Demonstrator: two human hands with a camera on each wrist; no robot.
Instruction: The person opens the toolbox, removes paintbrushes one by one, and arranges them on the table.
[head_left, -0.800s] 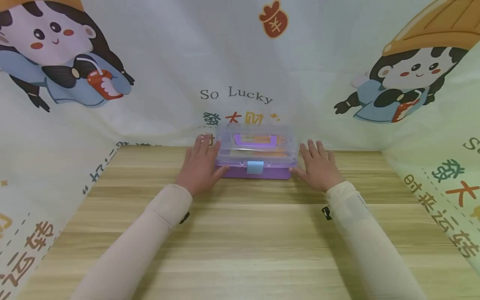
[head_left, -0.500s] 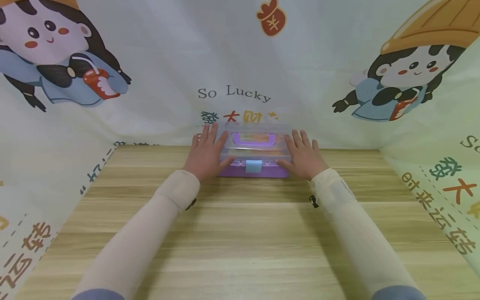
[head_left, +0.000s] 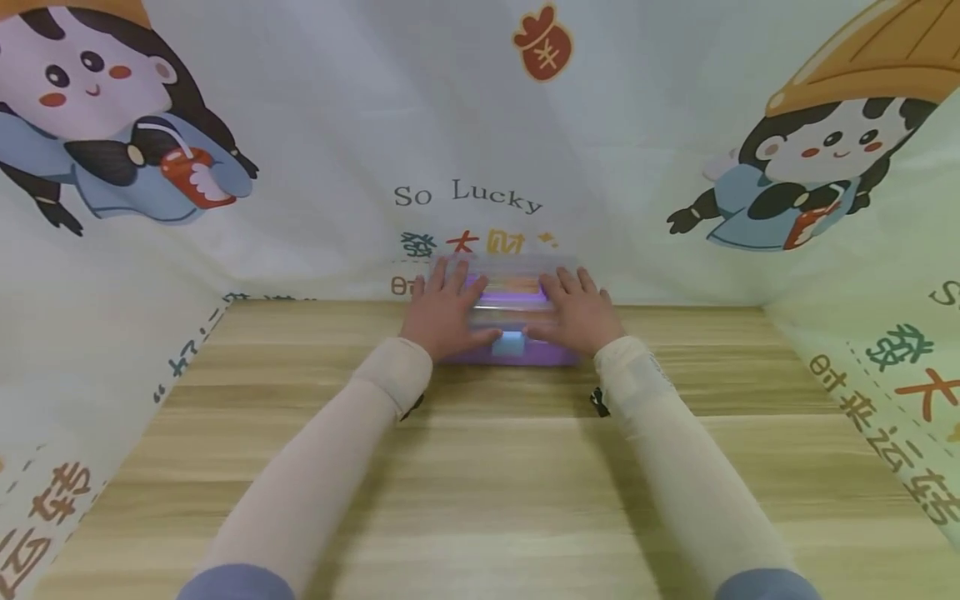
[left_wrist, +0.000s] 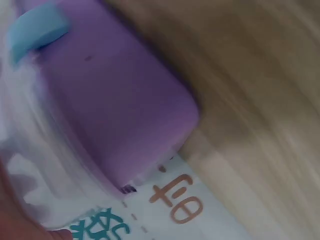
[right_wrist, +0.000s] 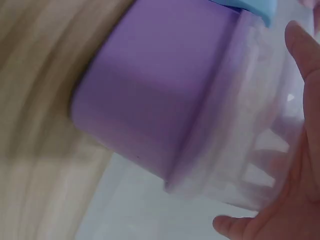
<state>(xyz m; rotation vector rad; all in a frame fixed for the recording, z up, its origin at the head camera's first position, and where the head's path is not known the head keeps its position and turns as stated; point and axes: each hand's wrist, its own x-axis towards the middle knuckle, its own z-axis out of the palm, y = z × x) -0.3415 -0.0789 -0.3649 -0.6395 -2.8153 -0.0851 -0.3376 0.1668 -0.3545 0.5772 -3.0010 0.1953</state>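
Observation:
A plastic storage box with a purple base (head_left: 468,358), a clear lid (head_left: 513,317) and a light blue latch (head_left: 508,343) stands against the back cloth. Orange and yellowish contents show faintly through the lid, beside a purple handle (head_left: 512,297). My left hand (head_left: 447,314) lies over the lid's left part with straight, spread fingers. Over the right part is my right hand (head_left: 582,317), likewise outstretched. Both thumbs point inward near the latch. Both wrist views show the purple base (left_wrist: 115,95) close up, though the left one is blurred. Whether the palms press the lid I cannot tell.
The box stands at the far edge of a wood-grain table (head_left: 510,483). White cloth (head_left: 337,150) printed with cartoon figures and lettering rises behind it and along both sides.
Both hands have moved inward from beside the box to over its lid, bringing the thumbs close to the latch. The box appears to stay in place.

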